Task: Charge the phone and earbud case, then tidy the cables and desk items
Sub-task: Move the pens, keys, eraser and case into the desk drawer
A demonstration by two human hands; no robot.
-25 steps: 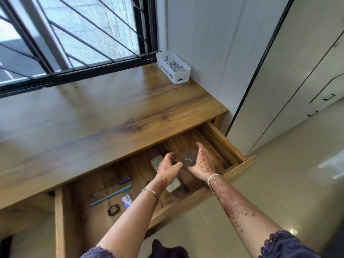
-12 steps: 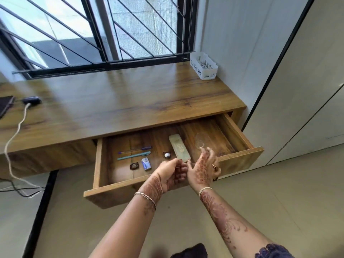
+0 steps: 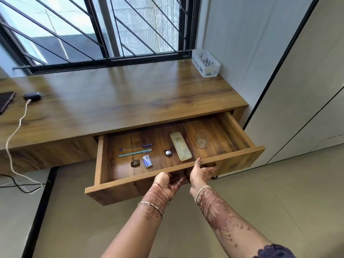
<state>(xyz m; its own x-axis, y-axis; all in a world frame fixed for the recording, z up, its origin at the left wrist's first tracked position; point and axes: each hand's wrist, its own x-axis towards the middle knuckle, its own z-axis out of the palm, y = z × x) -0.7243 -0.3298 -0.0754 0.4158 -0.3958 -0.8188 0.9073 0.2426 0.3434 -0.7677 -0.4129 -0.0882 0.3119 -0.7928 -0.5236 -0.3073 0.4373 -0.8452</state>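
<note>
gripping the drawer front [image 3: 232,161] from below: left hand [image 3: 167,183] and right hand [image 3: 200,174], side by side.
fingers curl under the panel, the right thumb hooked over its top rim. in the open drawer lie a purple pen [image 3: 135,146], a teal pen [image 3: 135,153], a pale long case [image 3: 180,146] and a glass tumbler [image 3: 202,139]. far left on the desk [image 3: 130,97], the earbud case [image 3: 32,96] sits with a white cable [image 3: 18,127] plugged in, beside a dark flat device [image 3: 6,101].
</note>
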